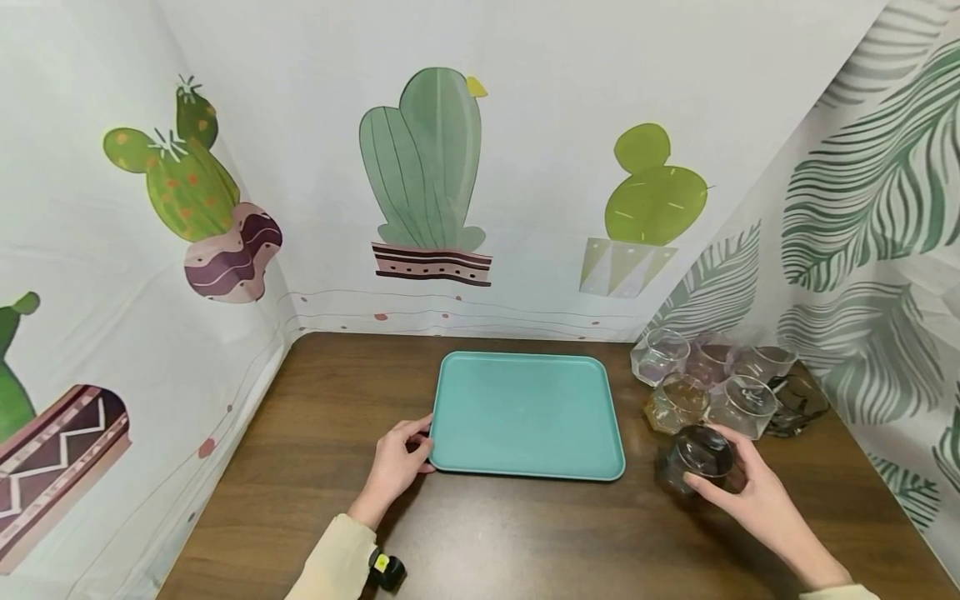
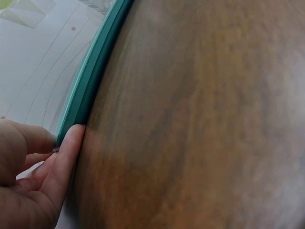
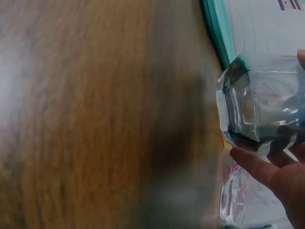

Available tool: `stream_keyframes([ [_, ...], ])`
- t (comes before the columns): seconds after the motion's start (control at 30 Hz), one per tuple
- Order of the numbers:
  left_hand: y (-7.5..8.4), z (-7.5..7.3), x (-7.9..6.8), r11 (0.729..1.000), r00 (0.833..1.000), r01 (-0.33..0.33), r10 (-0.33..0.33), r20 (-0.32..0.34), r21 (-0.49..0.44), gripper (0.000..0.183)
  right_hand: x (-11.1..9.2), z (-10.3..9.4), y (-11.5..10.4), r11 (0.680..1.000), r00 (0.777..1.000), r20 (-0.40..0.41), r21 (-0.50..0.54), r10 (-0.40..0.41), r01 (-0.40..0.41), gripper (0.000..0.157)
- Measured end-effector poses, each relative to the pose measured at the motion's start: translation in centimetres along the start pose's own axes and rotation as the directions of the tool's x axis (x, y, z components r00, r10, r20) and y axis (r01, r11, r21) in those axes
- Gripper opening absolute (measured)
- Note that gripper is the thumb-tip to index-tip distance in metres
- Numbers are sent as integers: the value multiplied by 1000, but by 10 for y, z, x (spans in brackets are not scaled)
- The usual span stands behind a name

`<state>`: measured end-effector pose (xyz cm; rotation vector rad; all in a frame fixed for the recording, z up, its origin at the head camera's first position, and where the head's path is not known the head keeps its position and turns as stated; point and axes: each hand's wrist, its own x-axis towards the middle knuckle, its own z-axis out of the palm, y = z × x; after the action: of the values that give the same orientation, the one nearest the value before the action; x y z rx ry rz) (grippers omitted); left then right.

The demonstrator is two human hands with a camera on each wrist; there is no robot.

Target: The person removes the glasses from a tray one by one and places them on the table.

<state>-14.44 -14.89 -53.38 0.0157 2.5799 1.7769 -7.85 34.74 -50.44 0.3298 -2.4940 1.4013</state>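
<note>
A turquoise rectangular tray (image 1: 525,417) lies on the wooden table. My left hand (image 1: 397,458) pinches its left edge near the front corner; in the left wrist view, fingers (image 2: 66,157) meet at the tray's rim (image 2: 90,71). To the right of the tray, my right hand (image 1: 750,492) grips a dark grey glass (image 1: 697,458) between thumb and fingers. The right wrist view shows this glass (image 3: 257,105) with a thick, faceted clear base, apart from the tray. Whether its base touches the table is hard to tell.
Behind my right hand stand several glasses, among them an amber glass (image 1: 678,404), a clear glass (image 1: 742,404) and a pinkish glass (image 1: 708,358). A dark cable-like bundle (image 1: 798,404) lies at their right. Cactus-printed fabric (image 1: 525,167) walls the table's back and sides.
</note>
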Motion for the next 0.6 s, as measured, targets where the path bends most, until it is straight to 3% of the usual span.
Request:
stream_keyframes([
  [0.6,-1,0,1,1000,1000,-8,8,-1,-4,42,-5,-6,12,999,1000,12,47,-26,25,78],
])
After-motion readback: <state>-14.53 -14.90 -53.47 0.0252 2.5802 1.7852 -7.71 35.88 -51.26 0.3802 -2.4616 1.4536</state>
